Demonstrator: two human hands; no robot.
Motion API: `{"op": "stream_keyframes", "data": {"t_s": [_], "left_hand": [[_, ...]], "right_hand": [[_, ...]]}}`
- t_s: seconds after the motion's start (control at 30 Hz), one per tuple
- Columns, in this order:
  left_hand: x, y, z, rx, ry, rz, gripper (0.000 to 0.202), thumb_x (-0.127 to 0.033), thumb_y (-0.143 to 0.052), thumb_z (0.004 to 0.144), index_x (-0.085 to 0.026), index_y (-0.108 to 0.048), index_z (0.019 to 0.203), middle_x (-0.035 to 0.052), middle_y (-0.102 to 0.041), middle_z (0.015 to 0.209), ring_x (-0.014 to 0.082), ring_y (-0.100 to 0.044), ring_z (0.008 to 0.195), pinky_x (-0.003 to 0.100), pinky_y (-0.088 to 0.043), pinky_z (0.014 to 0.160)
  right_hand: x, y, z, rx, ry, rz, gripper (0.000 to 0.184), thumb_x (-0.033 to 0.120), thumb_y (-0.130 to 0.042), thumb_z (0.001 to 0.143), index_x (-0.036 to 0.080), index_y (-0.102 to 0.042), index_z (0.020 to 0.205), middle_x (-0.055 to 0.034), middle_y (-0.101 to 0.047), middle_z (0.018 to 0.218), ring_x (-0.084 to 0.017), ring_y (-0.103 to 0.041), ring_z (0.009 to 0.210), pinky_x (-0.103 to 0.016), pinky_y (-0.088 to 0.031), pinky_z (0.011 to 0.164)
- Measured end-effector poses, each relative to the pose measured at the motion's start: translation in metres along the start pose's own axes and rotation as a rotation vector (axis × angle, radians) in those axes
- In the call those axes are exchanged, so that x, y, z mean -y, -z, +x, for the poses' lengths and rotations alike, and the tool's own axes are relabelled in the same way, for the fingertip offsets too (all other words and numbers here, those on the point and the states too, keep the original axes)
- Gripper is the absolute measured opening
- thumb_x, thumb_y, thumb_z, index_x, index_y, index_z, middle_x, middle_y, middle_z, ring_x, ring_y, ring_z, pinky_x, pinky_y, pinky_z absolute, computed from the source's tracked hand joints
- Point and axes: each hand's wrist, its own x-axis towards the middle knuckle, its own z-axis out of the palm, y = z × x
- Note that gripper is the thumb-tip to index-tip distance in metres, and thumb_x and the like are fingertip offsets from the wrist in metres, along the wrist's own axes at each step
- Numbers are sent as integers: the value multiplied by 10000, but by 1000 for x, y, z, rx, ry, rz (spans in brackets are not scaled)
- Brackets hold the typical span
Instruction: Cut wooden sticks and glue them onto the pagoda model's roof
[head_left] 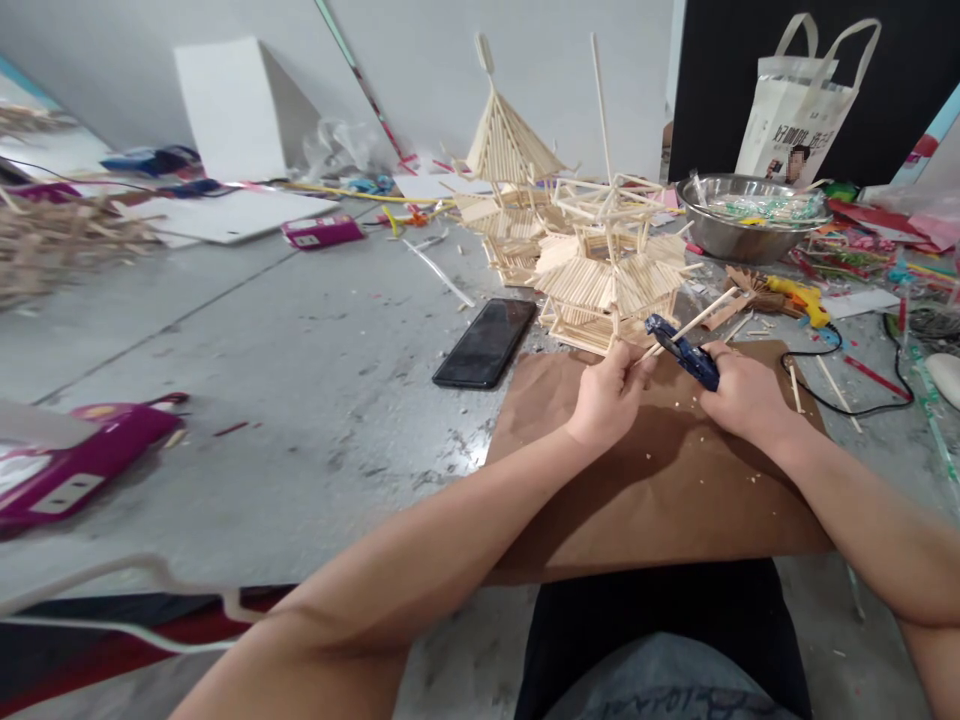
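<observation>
Smartphone [486, 345] sits just left of the front stick pagoda [611, 288], bowl [731, 238]'s off right, tote bag [787, 122] behind that bowl.

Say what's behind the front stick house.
Behind left: a pointed-roof stick house, then the wall. The front house covers the other's lower right, so that part can't be seen.

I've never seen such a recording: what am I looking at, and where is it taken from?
No robot here: these are a person's bare hands, filmed from a camera on that person's head. The left hand holds thin wooden sticks; the right hand grips what look like blue pliers. Beneath, a brown sheet covers part of the grey tabletop. Beyond stand a pointed-roof pavilion model and a lower one of sticks. Around them lie a black smartphone, a yellow glue gun and a steel bowl.
</observation>
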Motion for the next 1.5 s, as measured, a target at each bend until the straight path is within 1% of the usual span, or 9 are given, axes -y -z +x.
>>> {"op": "stream_keyframes", "data": {"t_s": [0.1, 0.27, 0.4, 0.6, 0.7, 0.83, 1.1, 1.23, 1.5], "left_hand": [[-2, 1, 1, -6, -3, -13, 251, -307, -389, 831, -162, -444, 634, -15, -518, 552, 72, -445, 505, 193, -357, 533], [0, 1, 2, -49, -49, -37, 174, -290, -482, 780, -164, -458, 664, -48, -448, 524, 56, -363, 472, 177, -315, 482], [2, 1, 3, -74, -110, -43, 239, -276, -484, 778, -165, -398, 585, -56, -375, 496, 51, -313, 467, 173, -286, 459], [1, 6, 7, -23, -191, -107, 279, -291, -490, 779, -165, -367, 562, -57, -337, 486, 50, -292, 462, 179, -269, 439], [-1, 7, 7, 11, -222, -130, 255, -290, -474, 790, -159, -403, 583, -50, -355, 503, 54, -314, 480, 179, -296, 457], [-4, 8, 7, 27, -234, -111, 288, -308, -468, 794, -157, -387, 561, -51, -336, 499, 54, -306, 482, 179, -284, 448], [-2, 10, 7, 54, -208, -88, 331, -376, -455, 795, -161, -381, 555, -50, -302, 502, 60, -280, 489, 185, -275, 440], [-2, 12, 7, 68, -214, -77, 302, -351, -459, 796, -162, -394, 570, -50, -303, 507, 61, -280, 491, 184, -280, 447], [-6, 11, 6, 38, -252, -45, 259, -307, -456, 799, -161, -408, 590, -52, -319, 509, 56, -289, 487, 169, -299, 457]], "right_hand": [[0, -1, -1, -13, -5, 13, 304, 316, -466, 702, 188, -516, 974, -92, -644, 862, -248, -607, 752, -315, -394, 613], [0, -2, -2, -28, 0, 31, 320, 297, -465, 704, 185, -512, 999, -93, -642, 881, -250, -607, 758, -324, -404, 627], [0, -3, -4, -58, 32, 47, 341, 288, -470, 704, 188, -505, 1028, -91, -642, 893, -246, -605, 767, -325, -413, 641], [-5, -9, -3, -166, 127, 119, 408, 283, -455, 716, 173, -471, 1108, -108, -621, 989, -250, -584, 873, -351, -433, 727], [-7, -12, -2, -215, 187, 132, 422, 274, -452, 714, 154, -463, 1119, -119, -611, 1001, -248, -579, 876, -356, -437, 740], [-8, -13, -2, -259, 232, 149, 415, 252, -450, 705, 147, -463, 1107, -117, -611, 978, -240, -578, 860, -348, -436, 738], [-8, -8, -4, -158, 177, 132, 412, 255, -461, 698, 157, -468, 1098, -112, -616, 973, -244, -572, 879, -344, -417, 748], [-9, -6, -4, -135, 176, 132, 357, 265, -458, 703, 171, -486, 1046, -98, -620, 960, -237, -570, 889, -322, -411, 738], [-7, -2, -3, -72, 122, 70, 291, 286, -465, 696, 184, -513, 964, -80, -638, 862, -234, -591, 790, -314, -411, 676]]}}
